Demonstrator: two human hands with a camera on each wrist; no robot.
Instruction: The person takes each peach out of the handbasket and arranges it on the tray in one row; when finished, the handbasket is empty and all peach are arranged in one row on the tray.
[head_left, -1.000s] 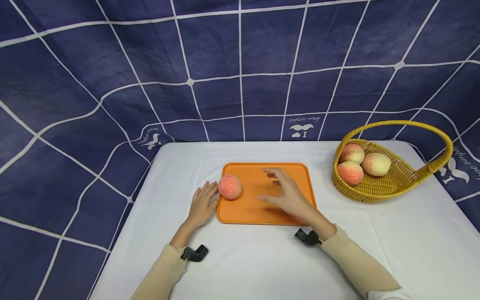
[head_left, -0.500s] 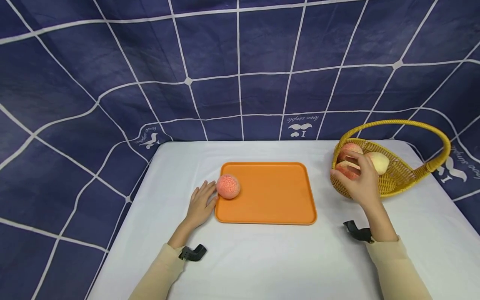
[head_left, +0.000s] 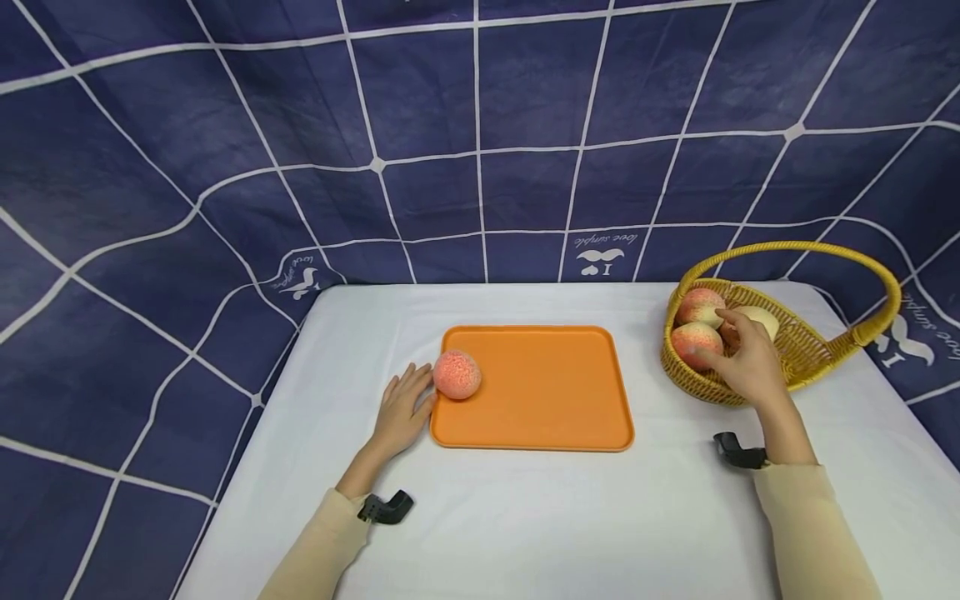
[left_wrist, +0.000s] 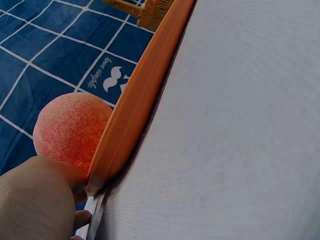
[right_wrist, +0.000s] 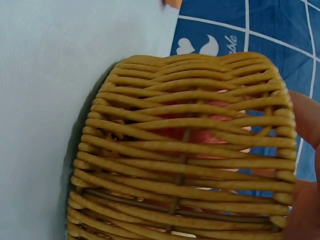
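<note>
My left hand (head_left: 401,412) lies flat on the white cloth at the left edge of the orange tray (head_left: 547,392), its fingers relaxed. Beside its fingertips a pinkish peach (head_left: 457,374) sits in the tray's left part. In the left wrist view, that peach (left_wrist: 72,131) shows above the hand. My right hand (head_left: 753,362) reaches over the near rim of the wicker basket (head_left: 806,367), thumb and fingers spread among the peaches. The thumb is over the front peach (head_left: 696,340); another peach (head_left: 700,305) lies behind it. A paler peach (head_left: 761,319) is partly covered by the fingers.
The basket's tall arched handle (head_left: 802,246) rises over its opening. A white cloth (head_left: 525,517) covers the table, and a navy checked curtain (head_left: 420,200) hangs behind and at the sides. In the right wrist view, the woven side (right_wrist: 185,150) hides most of the hand.
My right hand has moved from above the tray rightward to the basket, then slightly further right and down among the peaches. The left hand and the tray's peach have stayed put.
</note>
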